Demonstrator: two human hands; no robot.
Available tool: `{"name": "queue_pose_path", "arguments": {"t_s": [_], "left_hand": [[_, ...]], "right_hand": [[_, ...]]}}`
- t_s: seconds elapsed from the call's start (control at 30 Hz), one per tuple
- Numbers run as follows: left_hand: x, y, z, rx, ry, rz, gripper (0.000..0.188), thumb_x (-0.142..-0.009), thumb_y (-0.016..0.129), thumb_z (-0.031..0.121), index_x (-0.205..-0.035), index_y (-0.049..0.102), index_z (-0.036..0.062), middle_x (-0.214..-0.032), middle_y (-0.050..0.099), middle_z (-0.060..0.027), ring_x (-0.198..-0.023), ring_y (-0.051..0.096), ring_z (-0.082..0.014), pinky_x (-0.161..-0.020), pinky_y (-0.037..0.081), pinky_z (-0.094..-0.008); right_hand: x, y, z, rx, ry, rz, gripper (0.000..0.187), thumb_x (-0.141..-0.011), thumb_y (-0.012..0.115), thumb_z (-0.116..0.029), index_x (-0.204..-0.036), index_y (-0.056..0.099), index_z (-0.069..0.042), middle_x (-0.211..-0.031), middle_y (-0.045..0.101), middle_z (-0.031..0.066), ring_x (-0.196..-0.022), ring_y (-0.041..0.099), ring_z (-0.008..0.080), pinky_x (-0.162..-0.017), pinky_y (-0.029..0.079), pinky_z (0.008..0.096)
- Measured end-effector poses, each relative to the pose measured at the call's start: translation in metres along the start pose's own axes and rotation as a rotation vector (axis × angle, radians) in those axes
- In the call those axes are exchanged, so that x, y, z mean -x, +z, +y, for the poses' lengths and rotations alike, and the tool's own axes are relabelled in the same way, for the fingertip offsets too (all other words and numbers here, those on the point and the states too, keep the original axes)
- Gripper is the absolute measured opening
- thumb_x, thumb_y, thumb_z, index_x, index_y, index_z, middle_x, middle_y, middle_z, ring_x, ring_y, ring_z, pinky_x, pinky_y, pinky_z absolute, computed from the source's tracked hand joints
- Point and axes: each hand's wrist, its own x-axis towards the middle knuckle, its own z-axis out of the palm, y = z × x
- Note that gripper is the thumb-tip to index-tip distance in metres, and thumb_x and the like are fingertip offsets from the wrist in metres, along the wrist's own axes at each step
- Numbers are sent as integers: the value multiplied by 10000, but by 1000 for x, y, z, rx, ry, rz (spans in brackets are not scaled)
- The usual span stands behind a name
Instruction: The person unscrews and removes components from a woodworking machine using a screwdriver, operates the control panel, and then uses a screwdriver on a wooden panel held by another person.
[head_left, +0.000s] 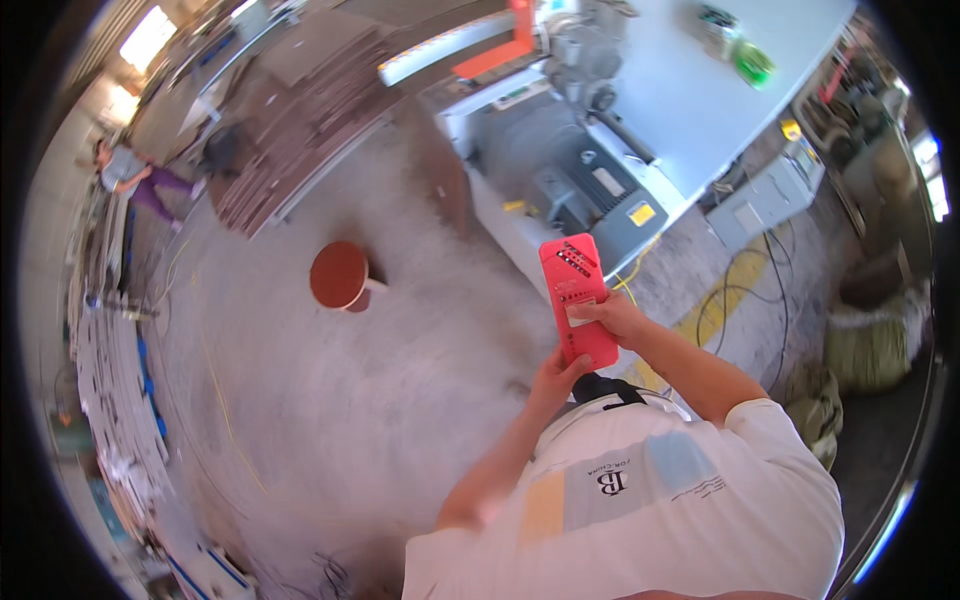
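Observation:
A flat, red rectangular case (577,267) is held up in front of my body. Dark slots and rows of small dark marks cover its face, with a pale label lower down. My right hand (617,318) grips its right side, the thumb lying across the label. At the bottom edge, my left hand (556,381) closes on the lower left corner. What the case contains cannot be made out.
Ahead stands a machine with a dark motor (590,185) beside a pale tabletop (690,110). A round brown stool (338,274) is on the floor to the left. Brown boards (300,130) are stacked beyond it; a person (140,180) is far left. Cables (735,300) lie right.

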Motion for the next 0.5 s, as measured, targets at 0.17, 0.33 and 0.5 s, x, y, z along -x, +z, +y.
{"name": "queue_pose_path", "arguments": {"t_s": [0.17, 0.33, 0.5], "left_hand": [[-17, 39, -16, -9, -60, -143, 491, -964, 692, 268, -1374, 577, 22, -1154, 687, -72, -989, 624, -134, -887, 501, -311], [-51, 53, -48, -91, -152, -182, 417, -987, 662, 244, -1341, 589, 36, -1124, 689, -36, -953, 609, -98, -838, 497, -291], [-123, 95, -27, -202, -182, -60, 398, -992, 650, 266, -1320, 596, 47, -1132, 697, -24, -951, 644, -108, -808, 526, -298]], "right_hand": [[32, -74, 14, -28, 9, 109, 396, -861, 806, -149, -1212, 661, -34, -1117, 701, 62, -976, 684, 177, -868, 578, 356], [59, -138, 17, 18, 77, 149, 401, -928, 740, -278, -1237, 640, -44, -1138, 690, 59, -961, 682, 159, -789, 565, 316], [57, -271, 51, -98, 10, 269, 382, -963, 690, -331, -1233, 625, -68, -934, 658, 10, -861, 669, 145, -717, 543, 282]]}}
